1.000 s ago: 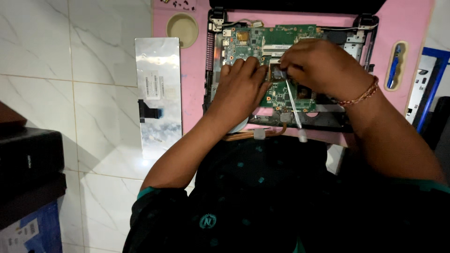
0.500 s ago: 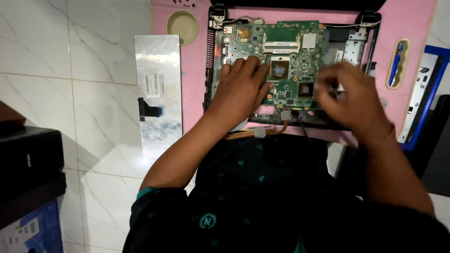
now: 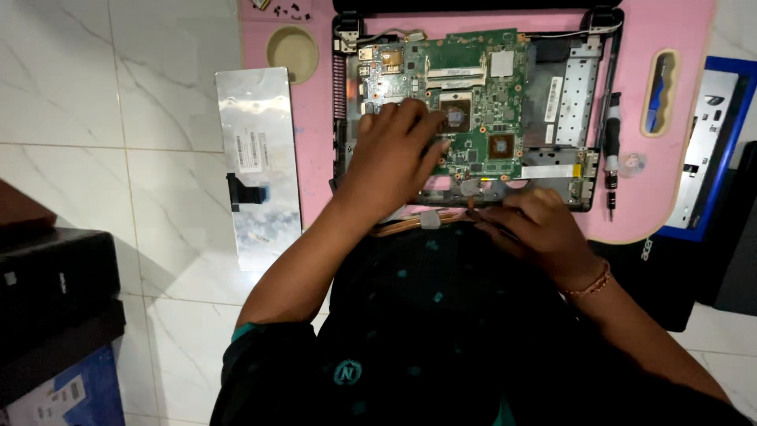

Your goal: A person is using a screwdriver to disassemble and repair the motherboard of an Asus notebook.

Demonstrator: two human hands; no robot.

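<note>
- The green circuit board (image 3: 473, 102) lies bare in the opened black laptop base (image 3: 579, 102), which sits on a pink work mat (image 3: 315, 158) on the white tiled floor (image 3: 102, 118).
- The left hand (image 3: 394, 154) rests flat on the near-left part of the circuit board, fingers (image 3: 422, 126) loosely spread and pressing down, pinching nothing.
- The right hand (image 3: 536, 225) sits at the near edge of the circuit board, over the laptop base's front rim; its fingers are curled close together on something small, and what they pinch I cannot tell.
- Copper-coloured strips (image 3: 410, 225) lie just near of the circuit board, between the two hands.
- A screwdriver (image 3: 611, 150) lies right of the circuit board, beside the base's right edge.
- A detached keyboard, face down (image 3: 259, 166), lies left of the circuit board, partly off the mat.
</note>
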